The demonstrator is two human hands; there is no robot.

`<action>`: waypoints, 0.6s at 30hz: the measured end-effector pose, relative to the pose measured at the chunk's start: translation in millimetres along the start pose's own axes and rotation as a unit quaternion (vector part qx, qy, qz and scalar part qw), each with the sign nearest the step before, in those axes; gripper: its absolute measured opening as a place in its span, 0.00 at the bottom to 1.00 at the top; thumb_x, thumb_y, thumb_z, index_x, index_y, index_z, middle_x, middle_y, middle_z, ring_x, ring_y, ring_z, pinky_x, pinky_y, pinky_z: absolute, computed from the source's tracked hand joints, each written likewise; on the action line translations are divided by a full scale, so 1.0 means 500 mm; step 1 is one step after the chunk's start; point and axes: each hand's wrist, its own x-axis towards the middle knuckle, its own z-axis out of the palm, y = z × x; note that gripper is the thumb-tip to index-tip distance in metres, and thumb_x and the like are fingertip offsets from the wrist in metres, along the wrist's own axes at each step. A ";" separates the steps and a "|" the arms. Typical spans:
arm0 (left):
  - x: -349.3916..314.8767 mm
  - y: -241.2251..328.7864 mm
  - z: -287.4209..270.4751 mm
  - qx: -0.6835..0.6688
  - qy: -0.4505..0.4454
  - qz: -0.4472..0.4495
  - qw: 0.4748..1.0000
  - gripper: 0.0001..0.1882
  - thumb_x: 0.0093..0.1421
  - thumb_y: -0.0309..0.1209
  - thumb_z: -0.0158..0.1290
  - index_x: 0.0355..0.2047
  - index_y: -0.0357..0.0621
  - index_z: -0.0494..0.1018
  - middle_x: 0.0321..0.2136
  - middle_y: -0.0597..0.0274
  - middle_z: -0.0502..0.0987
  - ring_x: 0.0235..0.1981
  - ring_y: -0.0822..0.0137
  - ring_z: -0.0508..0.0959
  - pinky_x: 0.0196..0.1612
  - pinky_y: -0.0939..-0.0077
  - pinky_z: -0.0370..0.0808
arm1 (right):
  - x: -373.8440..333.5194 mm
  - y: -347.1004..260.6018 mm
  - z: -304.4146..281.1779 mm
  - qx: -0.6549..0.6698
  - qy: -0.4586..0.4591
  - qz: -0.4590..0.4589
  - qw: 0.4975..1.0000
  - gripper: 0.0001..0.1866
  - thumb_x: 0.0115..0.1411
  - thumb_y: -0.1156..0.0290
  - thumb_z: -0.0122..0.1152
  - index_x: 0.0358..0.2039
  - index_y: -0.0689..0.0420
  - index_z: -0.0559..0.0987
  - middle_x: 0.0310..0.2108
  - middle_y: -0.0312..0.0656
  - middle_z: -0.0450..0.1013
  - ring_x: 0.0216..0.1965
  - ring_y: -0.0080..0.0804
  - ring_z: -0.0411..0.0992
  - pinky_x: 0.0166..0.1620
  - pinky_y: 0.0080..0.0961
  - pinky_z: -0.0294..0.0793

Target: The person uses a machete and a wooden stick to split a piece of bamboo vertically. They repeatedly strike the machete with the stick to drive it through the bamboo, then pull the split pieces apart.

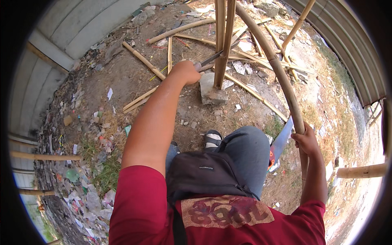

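My left hand (185, 72) is closed round the handle of a long dark-bladed knife (211, 58). Its blade crosses an upright split bamboo pole (221, 67), whose lower end stands by a rough concrete block (210, 94). My right hand (307, 139) grips a long round bamboo pole (281, 75), which runs from beside my right forearm up to the far edge of the view. Close to that hand, a hand saw (281, 139) with a bluish blade and an orange handle lies by my knee, partly hidden.
Several cut bamboo pieces (143, 60) lie scattered on the dirt ahead. Litter (87, 200) covers the ground at left, beside a grey panel wall (87, 24). Corrugated sheeting (347, 45) rises at right, and a bamboo pole end (361, 171) juts in there.
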 end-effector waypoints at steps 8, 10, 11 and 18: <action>-0.035 0.010 0.048 -0.153 0.068 0.039 0.985 0.25 0.63 0.46 0.57 0.53 0.41 0.76 0.38 0.49 0.82 0.39 0.54 0.83 0.46 0.59 0.78 | -0.035 -0.065 -0.111 0.127 0.153 -0.137 0.970 0.24 0.55 0.78 0.62 0.53 0.64 0.69 0.24 0.36 0.71 0.20 0.22 0.70 0.23 0.21 0.70; -0.029 0.002 0.053 -0.084 0.065 0.017 0.994 0.25 0.62 0.46 0.58 0.52 0.41 0.77 0.40 0.47 0.82 0.42 0.51 0.83 0.48 0.58 0.77 | -0.010 -0.063 -0.098 0.163 0.128 -0.147 0.967 0.23 0.55 0.78 0.63 0.51 0.62 0.70 0.24 0.36 0.71 0.19 0.23 0.70 0.24 0.22 0.70; -0.026 0.001 0.054 -0.050 0.063 0.009 0.997 0.25 0.62 0.46 0.58 0.51 0.41 0.77 0.41 0.46 0.82 0.43 0.49 0.82 0.49 0.58 0.77 | 0.002 -0.059 -0.084 0.187 0.102 -0.153 0.965 0.22 0.55 0.78 0.64 0.50 0.61 0.70 0.24 0.36 0.72 0.19 0.24 0.70 0.24 0.22 0.70; -0.012 -0.026 0.049 0.005 0.045 -0.007 0.999 0.25 0.60 0.46 0.60 0.50 0.38 0.77 0.43 0.45 0.82 0.46 0.48 0.82 0.50 0.57 0.76 | 0.104 -0.003 0.068 -0.115 -0.053 -0.013 0.992 0.23 0.54 0.75 0.62 0.50 0.64 0.69 0.28 0.43 0.73 0.23 0.29 0.75 0.27 0.28 0.76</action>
